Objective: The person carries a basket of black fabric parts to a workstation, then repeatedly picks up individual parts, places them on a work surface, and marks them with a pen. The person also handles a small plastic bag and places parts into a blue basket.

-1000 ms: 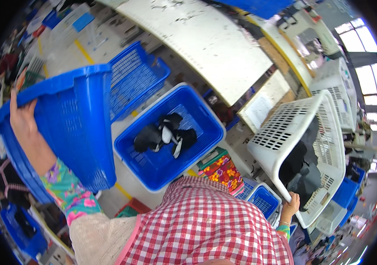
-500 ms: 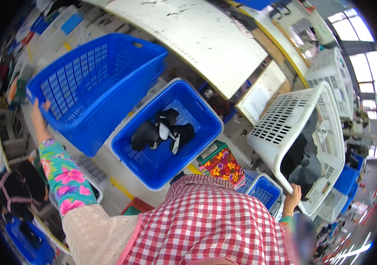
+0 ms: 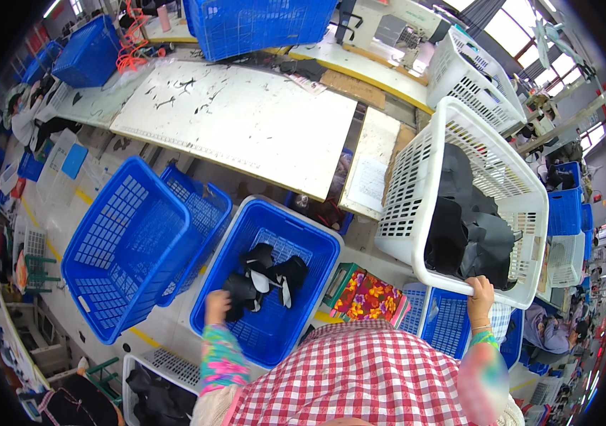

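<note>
Head view: right hand point(image 3: 480, 295) closed round the near rim of a white basket point(image 3: 406, 184), at right; basket tipped toward the person, dark sheets point(image 3: 470, 213) inside. Left hand point(image 3: 218, 307) over the near-left edge of a blue tub point(image 3: 321, 245), blurred; cannot tell whether its grip is wide, narrow or holding anything. Black-and-white pieces point(image 3: 296, 270) lie in the tub, just right of that hand. Left of the tub, an open blue basket point(image 3: 125, 241). Flower-patterned box point(image 3: 367, 295) between tub and white basket, near side. White bench point(image 3: 232, 106) on the far side, dark scraps scattered on top.
</note>
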Available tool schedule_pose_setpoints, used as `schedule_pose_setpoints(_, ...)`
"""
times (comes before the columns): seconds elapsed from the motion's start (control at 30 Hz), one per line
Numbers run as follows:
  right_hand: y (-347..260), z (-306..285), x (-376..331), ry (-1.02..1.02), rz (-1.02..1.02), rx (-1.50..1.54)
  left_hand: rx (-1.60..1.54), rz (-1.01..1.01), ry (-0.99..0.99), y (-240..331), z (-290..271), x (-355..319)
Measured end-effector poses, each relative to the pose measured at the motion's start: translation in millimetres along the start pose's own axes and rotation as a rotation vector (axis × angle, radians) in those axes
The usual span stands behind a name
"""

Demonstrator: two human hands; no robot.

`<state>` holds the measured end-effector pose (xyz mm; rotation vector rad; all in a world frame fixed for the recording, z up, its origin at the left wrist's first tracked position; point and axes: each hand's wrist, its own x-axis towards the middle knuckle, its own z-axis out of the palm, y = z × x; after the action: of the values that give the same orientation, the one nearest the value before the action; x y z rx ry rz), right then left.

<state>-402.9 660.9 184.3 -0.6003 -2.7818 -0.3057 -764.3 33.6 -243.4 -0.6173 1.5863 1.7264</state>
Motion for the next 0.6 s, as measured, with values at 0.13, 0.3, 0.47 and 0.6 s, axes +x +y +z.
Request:
schedule_pose_setpoints(0.13, -1.2, -2.5, 1.4, 0.039, -0.007, -0.006, 0.201, 0.123, -0.483, 54.0, 248.9, -50.6)
schedule_pose_setpoints(0.3, 0.1, -6.8, 2.5, 0.103, -0.007, 0.026, 0.402, 0.603, -0.843, 178.6, 415.5, -144.6)
schedule_pose_setpoints(0.47, 0.2, -16.6, 3.6, 0.131, 0.019, 0.103, 0.568, 0.872, -0.729, 239.7, 530.4, -200.7)
schedule_pose_setpoints(0.6, 6.1, -42.2, 5.0, -0.013, -0.007, 0.294, 0.747, 0.95, -0.438, 256.2, 602.6, -220.7)
